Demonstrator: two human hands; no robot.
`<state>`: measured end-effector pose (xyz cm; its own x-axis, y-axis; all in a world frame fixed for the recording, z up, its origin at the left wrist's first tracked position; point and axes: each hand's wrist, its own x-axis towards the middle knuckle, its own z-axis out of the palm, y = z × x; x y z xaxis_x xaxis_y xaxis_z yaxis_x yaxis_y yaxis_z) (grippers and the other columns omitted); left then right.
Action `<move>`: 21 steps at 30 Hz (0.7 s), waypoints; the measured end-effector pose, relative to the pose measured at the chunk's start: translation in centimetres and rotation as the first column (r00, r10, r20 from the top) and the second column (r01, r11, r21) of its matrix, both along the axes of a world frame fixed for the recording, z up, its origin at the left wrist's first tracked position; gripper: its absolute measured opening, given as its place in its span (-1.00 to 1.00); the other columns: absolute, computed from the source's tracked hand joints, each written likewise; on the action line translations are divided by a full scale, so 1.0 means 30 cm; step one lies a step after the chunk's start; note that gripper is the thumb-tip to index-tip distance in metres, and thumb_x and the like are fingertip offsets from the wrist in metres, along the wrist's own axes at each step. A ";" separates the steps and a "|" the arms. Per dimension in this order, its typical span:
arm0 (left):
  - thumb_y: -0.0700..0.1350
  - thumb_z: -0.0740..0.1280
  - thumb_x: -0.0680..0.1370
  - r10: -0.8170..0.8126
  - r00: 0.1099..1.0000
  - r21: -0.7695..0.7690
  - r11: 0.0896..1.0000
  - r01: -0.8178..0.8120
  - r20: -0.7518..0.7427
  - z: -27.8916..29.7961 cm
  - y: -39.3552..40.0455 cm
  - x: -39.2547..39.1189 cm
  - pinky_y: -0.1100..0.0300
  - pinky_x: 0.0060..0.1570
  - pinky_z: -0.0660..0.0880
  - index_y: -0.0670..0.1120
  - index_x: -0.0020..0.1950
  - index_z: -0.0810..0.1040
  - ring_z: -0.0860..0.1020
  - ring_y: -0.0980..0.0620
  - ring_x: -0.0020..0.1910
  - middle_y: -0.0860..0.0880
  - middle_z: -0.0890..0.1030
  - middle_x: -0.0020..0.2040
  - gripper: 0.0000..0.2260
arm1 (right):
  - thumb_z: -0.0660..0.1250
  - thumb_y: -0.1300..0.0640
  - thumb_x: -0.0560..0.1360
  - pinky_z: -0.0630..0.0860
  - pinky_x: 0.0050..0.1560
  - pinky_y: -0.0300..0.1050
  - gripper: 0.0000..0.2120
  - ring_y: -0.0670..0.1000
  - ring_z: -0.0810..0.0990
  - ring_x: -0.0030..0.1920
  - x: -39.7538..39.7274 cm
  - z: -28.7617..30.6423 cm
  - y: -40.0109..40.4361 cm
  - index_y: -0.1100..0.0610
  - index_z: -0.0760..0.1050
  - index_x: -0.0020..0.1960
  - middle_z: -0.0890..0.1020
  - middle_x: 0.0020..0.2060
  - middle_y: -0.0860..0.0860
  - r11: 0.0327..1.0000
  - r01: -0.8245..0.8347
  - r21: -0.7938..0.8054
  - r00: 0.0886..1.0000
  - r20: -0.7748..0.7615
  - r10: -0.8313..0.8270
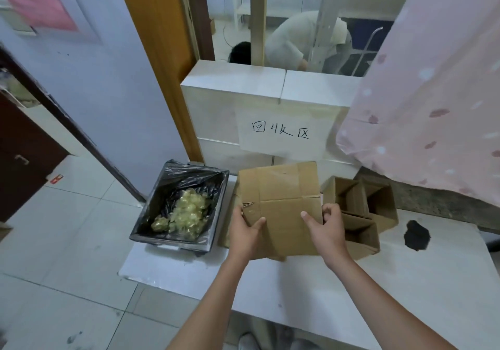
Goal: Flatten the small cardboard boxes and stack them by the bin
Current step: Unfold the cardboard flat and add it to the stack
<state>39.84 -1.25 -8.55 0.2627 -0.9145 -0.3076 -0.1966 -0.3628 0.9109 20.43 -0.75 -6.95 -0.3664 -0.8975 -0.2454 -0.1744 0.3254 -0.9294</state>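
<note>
Both hands are gripping the flattened cardboard box (281, 209) in the lower middle of the frame. The left hand (247, 230) is pinching its left edge, thumb on top and fingers tucked underneath; the right hand (326, 226) is clasping the right edge with the thumb lying across the face and the fingers curling round the side. The sheet is looking light and fairly stiff, though creased along its fold lines and taped down the middle, so it is likely to bend there; holding it by opposite edges, as now, seems the steadiest way. It is hovering over the white board (297, 282), just right of the black-lined bin (181, 203). To its right, two open boxes (362, 211) are standing, not yet flattened. A paper sign (280, 133) is hanging on the white wall above.
</note>
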 end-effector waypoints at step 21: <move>-0.13 0.48 0.53 -0.084 0.968 0.241 0.970 0.026 0.236 -0.092 -0.287 0.080 0.05 0.23 0.46 -0.09 0.31 0.41 0.52 -0.03 0.21 -0.01 0.54 0.18 -0.59 | 0.47 0.01 0.49 0.28 -0.36 -0.26 -0.67 -0.18 0.46 -0.21 0.130 -0.230 -0.245 0.05 0.32 0.03 0.50 -0.15 -0.10 0.964 0.073 0.256 0.997 -0.033 -0.067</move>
